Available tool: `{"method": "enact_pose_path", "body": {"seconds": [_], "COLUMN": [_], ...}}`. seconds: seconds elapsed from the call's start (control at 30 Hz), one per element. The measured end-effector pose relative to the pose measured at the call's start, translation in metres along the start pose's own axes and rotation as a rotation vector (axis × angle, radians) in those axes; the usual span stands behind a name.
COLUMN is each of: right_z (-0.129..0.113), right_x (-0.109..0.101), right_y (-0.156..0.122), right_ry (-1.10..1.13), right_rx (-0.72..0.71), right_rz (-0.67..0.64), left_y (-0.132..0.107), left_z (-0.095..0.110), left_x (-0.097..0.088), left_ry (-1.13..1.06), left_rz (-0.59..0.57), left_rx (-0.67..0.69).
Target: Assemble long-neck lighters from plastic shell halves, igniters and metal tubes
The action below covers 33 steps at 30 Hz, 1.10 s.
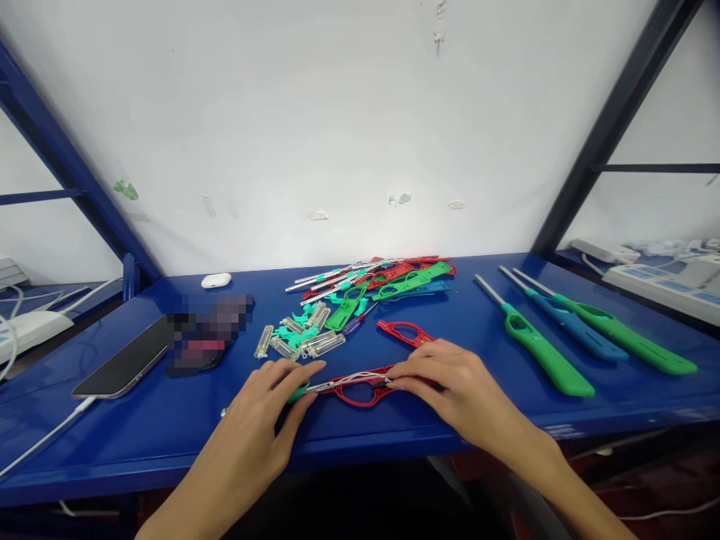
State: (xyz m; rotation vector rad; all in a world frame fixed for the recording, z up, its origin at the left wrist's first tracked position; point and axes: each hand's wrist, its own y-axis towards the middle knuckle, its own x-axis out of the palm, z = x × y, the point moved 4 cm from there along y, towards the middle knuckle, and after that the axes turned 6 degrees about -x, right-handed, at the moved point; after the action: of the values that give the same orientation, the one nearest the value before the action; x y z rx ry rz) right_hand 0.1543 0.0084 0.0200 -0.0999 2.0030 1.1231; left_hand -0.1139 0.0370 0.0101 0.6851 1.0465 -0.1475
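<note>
In front of me a red lighter shell half (355, 403) lies near the table's front edge. A metal lighter tube (320, 387) with thin white wires (363, 375) runs along it. My left hand (264, 409) has thumb and fingers closed around the tube's green collar (298, 392). My right hand (444, 382) pinches at the wires' other end, over the right part of the shell, by a small dark piece; its fingertips partly hide what they grip. Just behind my right hand lies another red shell half (402, 330), partly covered by the fingers.
Clear fuel tanks (331, 345), green triggers (307, 334) and a screwdriver (354, 324) lie behind my hands, before a pile of shells and tubes (413, 281). Three whole lighters (548, 356) rest at right. Phones (132, 360) and a white earbud case (217, 280) are at left; a wall stands behind.
</note>
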Motion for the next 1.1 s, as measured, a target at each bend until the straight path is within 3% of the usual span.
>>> {"method": "enact_pose_path", "body": {"seconds": [0.17, 0.4, 1.1], "right_z": [0.0, 0.002, 0.003], "right_x": [0.0, 0.002, 0.006], "right_y": [0.0, -0.001, -0.004], "right_ry": [0.004, 0.004, 0.051], "right_rx": [0.005, 0.01, 0.014], "right_rz": [-0.011, -0.019, -0.126], "left_y": [0.01, 0.034, 0.031], "left_z": [0.015, 0.041, 0.04], "left_x": [-0.001, 0.021, 0.027], "left_ry": [0.009, -0.072, -0.005], "left_rz": [0.048, -0.01, 0.056], "left_rx": [0.06, 0.145, 0.175]}}
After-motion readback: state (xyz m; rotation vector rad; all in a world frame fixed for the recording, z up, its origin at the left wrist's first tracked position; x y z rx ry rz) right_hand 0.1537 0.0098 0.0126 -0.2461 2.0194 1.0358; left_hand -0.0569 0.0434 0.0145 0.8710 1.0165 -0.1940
